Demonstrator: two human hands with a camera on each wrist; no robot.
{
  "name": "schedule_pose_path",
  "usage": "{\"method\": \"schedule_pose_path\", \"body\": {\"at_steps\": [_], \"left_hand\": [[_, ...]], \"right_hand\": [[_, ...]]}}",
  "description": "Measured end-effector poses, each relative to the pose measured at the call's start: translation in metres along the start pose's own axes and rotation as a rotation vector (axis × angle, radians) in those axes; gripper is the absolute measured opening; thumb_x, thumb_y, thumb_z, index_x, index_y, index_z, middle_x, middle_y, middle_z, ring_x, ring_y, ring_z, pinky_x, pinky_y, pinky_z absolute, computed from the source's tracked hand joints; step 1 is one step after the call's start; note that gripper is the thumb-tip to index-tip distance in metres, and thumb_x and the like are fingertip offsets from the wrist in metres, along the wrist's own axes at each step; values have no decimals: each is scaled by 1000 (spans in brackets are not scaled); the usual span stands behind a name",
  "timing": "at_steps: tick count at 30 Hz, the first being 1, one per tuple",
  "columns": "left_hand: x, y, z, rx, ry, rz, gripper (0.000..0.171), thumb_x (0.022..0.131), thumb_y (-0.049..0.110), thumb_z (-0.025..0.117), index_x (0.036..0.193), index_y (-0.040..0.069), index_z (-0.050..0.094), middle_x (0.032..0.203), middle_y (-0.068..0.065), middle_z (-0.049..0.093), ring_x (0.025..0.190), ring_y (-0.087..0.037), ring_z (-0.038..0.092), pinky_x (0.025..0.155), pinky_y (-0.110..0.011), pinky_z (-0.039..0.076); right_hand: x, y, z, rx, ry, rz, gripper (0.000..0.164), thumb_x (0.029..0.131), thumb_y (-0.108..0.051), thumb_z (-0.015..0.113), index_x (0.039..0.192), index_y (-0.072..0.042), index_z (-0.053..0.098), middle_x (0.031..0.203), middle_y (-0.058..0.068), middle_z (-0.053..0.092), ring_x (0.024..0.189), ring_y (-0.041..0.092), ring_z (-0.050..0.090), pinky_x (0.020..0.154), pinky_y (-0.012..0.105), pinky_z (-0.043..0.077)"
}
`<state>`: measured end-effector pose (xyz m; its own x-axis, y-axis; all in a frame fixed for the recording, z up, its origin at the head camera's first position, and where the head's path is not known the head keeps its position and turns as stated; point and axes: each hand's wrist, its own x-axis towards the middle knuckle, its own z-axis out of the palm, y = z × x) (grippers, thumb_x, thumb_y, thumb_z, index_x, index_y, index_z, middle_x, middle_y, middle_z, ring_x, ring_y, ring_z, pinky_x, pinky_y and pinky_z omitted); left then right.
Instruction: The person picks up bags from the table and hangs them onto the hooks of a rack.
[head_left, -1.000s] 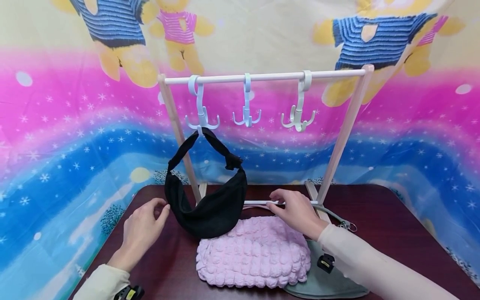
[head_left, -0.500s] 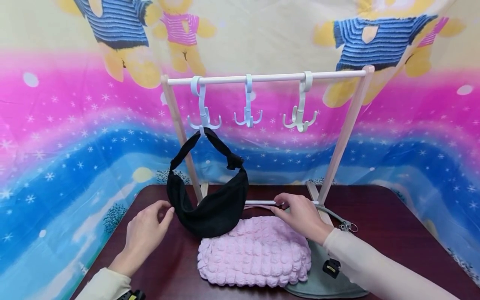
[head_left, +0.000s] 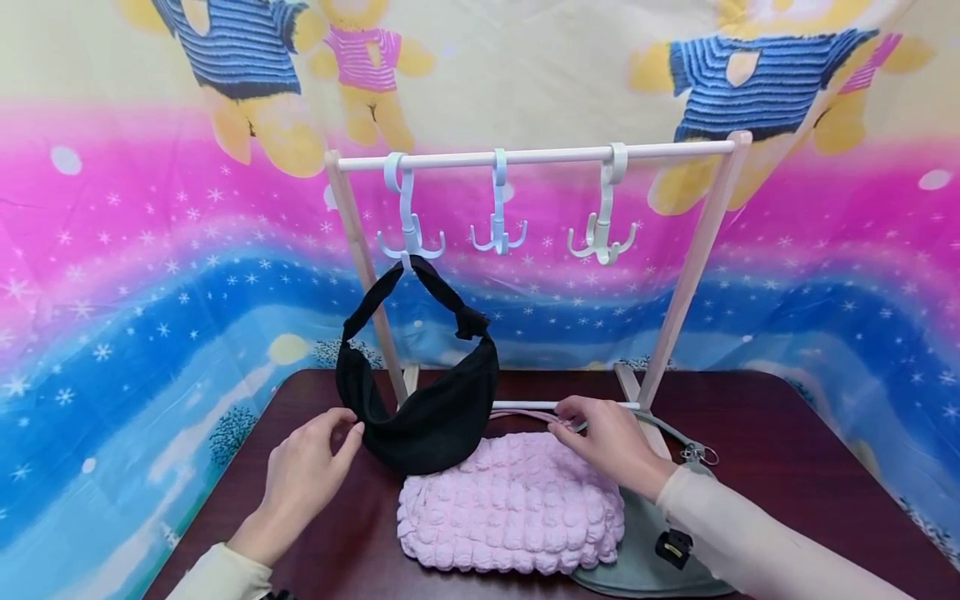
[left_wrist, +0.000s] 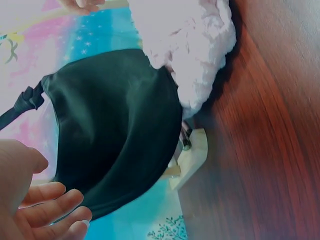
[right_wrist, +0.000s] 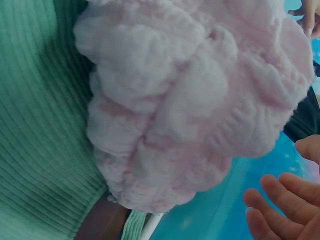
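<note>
A black shoulder bag (head_left: pixel 442 425) hangs by its strap from the left hook (head_left: pixel 411 237) on the rack. My left hand (head_left: pixel 307 467) is beside the bag's left edge; in the left wrist view its fingers (left_wrist: pixel 52 205) are loosely bent and grip nothing. Whether the fingertips touch the fabric I cannot tell. A pink puffy bag (head_left: pixel 510 508) lies on the table below the black one. Over its back right corner is my right hand (head_left: pixel 611 442), with relaxed fingers (right_wrist: pixel 280 210) that hold nothing. Under the pink bag lies a green ribbed bag (right_wrist: pixel 40 110), partly hidden.
A wooden rack with a white top bar (head_left: pixel 540 155) stands at the back of the dark red table (head_left: pixel 780 483). Its middle hook (head_left: pixel 498 225) and right hook (head_left: pixel 602 225) carry nothing. A printed cloth (head_left: pixel 480 67) hangs behind.
My left hand has shifted slightly right and down beside the black bag. My right hand has moved a little right and down above the pink bag. The bags stay put.
</note>
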<state>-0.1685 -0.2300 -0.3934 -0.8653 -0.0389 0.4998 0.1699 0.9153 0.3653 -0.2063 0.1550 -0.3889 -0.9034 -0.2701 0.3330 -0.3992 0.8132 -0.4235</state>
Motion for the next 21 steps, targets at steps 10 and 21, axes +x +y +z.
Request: {"method": "schedule_pose_path", "body": {"at_steps": [10, 21], "left_hand": [[-5, 16, 6, -27, 3, 25, 16, 92, 26, 74, 103, 14, 74, 88, -3, 74, 69, -16, 65, 52, -32, 46], [-10, 27, 11, -36, -25, 36, 13, 91, 26, 74, 99, 16, 74, 81, 1, 71, 68, -12, 62, 53, -29, 43]], "right_hand": [[-5, 4, 0, -6, -12, 25, 13, 91, -29, 75, 99, -20, 74, 80, -11, 70, 69, -1, 58, 61, 23, 46], [-11, 7, 0, -24, -6, 30, 9, 90, -33, 75, 96, -26, 75, 80, -15, 69, 68, -2, 57, 58, 22, 44]]}}
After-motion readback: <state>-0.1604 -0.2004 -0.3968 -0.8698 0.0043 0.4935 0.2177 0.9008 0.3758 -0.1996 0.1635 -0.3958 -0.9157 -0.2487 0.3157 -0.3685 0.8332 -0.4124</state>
